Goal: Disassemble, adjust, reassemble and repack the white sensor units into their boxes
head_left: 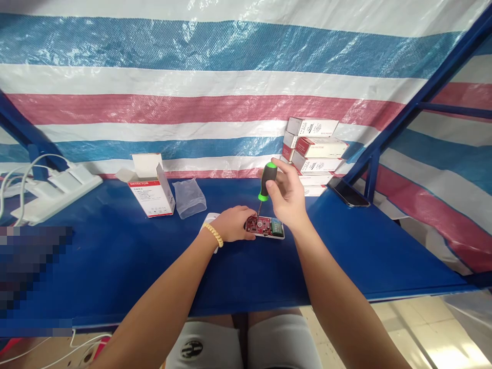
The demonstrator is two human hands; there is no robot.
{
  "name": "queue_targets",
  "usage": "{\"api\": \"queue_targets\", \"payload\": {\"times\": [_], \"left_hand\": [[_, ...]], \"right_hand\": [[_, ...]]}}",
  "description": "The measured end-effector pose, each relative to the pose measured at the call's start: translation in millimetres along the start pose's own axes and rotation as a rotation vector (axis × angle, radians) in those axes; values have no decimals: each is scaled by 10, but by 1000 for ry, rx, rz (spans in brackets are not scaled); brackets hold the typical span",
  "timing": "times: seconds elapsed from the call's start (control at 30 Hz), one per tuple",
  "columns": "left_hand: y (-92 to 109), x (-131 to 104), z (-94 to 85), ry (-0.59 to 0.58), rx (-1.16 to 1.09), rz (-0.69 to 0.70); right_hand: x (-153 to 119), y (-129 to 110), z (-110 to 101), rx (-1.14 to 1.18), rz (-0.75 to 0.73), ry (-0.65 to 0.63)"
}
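1 box [151,200] stands open, its inside hidden, beside a clear bag [189,199]. On the table [249,282], a white shell [272,237] holds a red board [264,226]. The left hand [231,224], partly curled, grips the shell's left end; the right hand [288,199], nearly closed, holds a screwdriver [268,177] steeply over the board.

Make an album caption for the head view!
Left hand steadies a red circuit board; right hand holds a green-and-black screwdriver to it.
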State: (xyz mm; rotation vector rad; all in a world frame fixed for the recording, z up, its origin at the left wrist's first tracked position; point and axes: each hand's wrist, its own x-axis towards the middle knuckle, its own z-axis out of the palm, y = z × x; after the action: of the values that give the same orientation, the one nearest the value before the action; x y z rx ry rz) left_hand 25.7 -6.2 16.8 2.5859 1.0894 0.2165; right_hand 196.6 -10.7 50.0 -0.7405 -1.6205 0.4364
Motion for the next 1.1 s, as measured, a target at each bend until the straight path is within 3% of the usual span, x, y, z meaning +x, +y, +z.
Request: {"api": "queue_targets", "payload": {"times": [0.2,0.33,0.53,0.7,0.8,0.93,1.1], "left_hand": [[-10,-1,17,13,2,10],[-19,10,36,15,1,50],[-21,13,36,19,-8,50],[8,4,16,41,21,-24],[21,1,6,81,90,-101],[13,-4,-11,114,157,-165],[-13,-23,-36,131,183,-217]], "right_hand": [[2,-33,50,-242,-72,189],[16,-69,58,-310,-92,246],[16,-72,46,-308,-58,269],[26,58,-8,-111,-7,256],[77,153,-106,-44,-40,405],[131,267,-311,-132,-54,657],[95,472,-507,-301,15,717]]}}
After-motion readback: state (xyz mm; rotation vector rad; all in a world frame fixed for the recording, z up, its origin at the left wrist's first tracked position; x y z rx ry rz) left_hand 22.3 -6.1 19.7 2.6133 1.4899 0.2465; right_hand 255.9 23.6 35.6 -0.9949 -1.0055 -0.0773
